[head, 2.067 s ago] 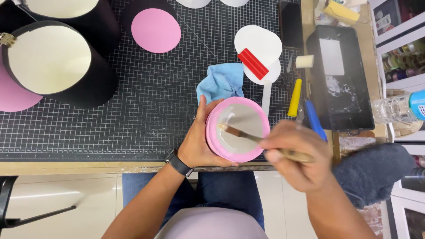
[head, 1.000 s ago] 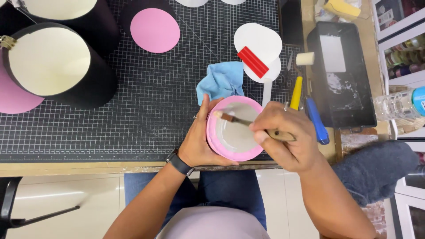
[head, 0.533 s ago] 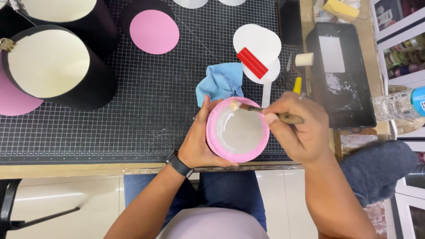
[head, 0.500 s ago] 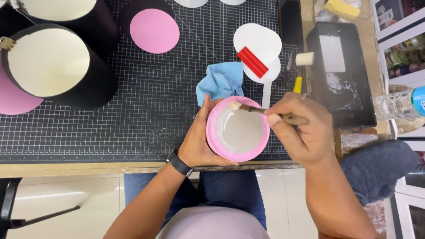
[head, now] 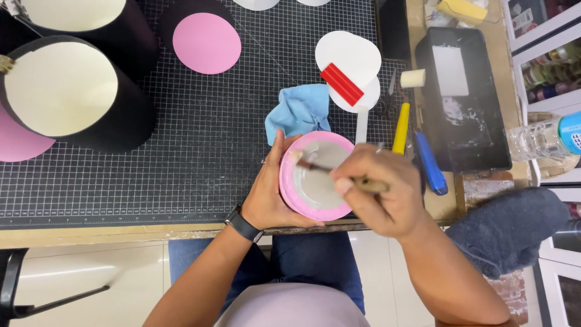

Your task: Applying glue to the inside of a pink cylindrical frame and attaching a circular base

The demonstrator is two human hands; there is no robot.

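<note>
My left hand [head: 269, 197] cups a round pink lid [head: 315, 181] with a grey-white inside, held at the near edge of the black cutting mat [head: 181, 151]. A small brush [head: 315, 166] is gripped in my right hand [head: 381, 197], its bristle tip lying on the upper left of the lid's inner face. A black watch sits on my left wrist. A crumpled blue cloth [head: 298, 112] lies just beyond the lid.
Two black cylinder boxes [head: 69, 97] with cream insides stand far left. A pink disc [head: 206, 42] and white discs with a red strip [head: 345, 72] lie on the mat. A black tray [head: 463, 97], yellow and blue tools [head: 423, 151] and a bottle [head: 544, 136] sit right.
My right hand has swept the brush from the lid's upper right edge across to its upper left. The left hand and lid have stayed in place.
</note>
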